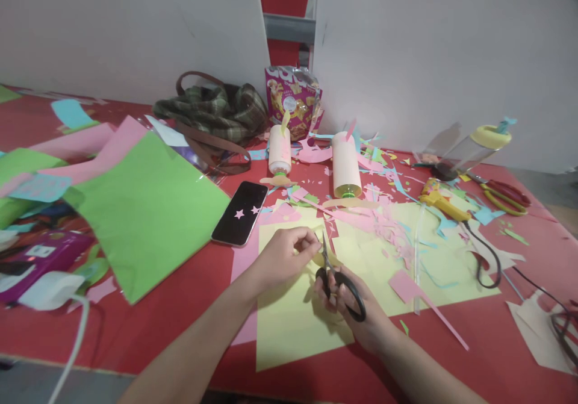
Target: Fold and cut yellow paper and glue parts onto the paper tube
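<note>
My right hand [361, 316] has its fingers through the loops of black-handled scissors [326, 256], whose blades point up and away from me. Close beside the blades, my left hand [286, 253] pinches a small piece of yellow paper [318, 258], mostly hidden by the fingers. Both hands are over a pale yellow sheet [289, 338], which overlaps a pink sheet [246, 316]. A black-screened phone [239, 214] lies to the left, with two small pink paper stars [239, 214] on its screen.
Two cream-wrapped bottles [347, 163] stand behind paper scraps [388, 229]. A green sheet [149, 211] covers the left. Right are a yellow glue gun [445, 204] with a cord, red-and-yellow pliers [503, 198] and a tilted clear bottle [472, 151]. Behind sit a plaid bag [217, 109] and snack pouch [293, 100].
</note>
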`<action>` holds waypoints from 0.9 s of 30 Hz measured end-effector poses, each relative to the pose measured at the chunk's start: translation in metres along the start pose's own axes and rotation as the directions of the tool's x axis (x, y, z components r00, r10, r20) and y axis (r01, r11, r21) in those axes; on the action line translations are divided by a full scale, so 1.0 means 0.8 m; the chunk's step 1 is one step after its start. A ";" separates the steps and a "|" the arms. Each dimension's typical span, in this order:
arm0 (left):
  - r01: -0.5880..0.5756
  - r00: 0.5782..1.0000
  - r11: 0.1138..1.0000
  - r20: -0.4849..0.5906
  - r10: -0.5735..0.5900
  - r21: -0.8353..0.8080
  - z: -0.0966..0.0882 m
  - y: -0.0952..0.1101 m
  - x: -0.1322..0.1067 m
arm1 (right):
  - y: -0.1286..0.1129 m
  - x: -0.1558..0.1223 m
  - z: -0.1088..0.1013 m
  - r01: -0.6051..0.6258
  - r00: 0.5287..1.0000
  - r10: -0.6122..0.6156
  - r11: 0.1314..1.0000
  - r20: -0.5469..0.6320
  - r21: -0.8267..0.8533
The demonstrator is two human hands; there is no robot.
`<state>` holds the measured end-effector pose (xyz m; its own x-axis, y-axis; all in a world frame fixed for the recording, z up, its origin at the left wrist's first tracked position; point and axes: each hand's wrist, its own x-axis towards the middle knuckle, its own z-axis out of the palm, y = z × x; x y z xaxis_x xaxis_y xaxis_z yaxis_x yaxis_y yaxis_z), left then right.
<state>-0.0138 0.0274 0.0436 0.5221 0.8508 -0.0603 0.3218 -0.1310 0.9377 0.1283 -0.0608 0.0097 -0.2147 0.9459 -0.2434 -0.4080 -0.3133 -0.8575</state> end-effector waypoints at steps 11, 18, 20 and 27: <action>0.015 1.000 1.000 -0.009 -0.015 -0.014 0.006 0.004 -0.002 | 0.000 0.003 0.002 0.025 0.998 -0.022 0.999 -0.052 0.047; 0.041 0.999 0.993 0.018 -0.039 -0.109 0.019 0.002 -0.005 | 0.003 0.003 0.002 0.040 0.998 -0.038 0.998 -0.058 0.043; 0.049 0.999 0.989 0.006 -0.049 -0.138 0.021 0.001 -0.005 | 0.003 0.002 0.002 0.037 0.998 -0.035 0.999 -0.057 0.038; 0.064 0.998 0.969 0.039 -0.057 -0.238 0.020 0.002 -0.004 | 0.002 0.003 0.002 0.017 0.998 -0.013 0.998 -0.069 0.060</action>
<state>-0.0024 0.0163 0.0398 0.5333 0.8364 -0.1266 0.1572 0.0491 0.9863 0.1255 -0.0591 0.0085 -0.1478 0.9534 -0.2630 -0.4642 -0.3017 -0.8328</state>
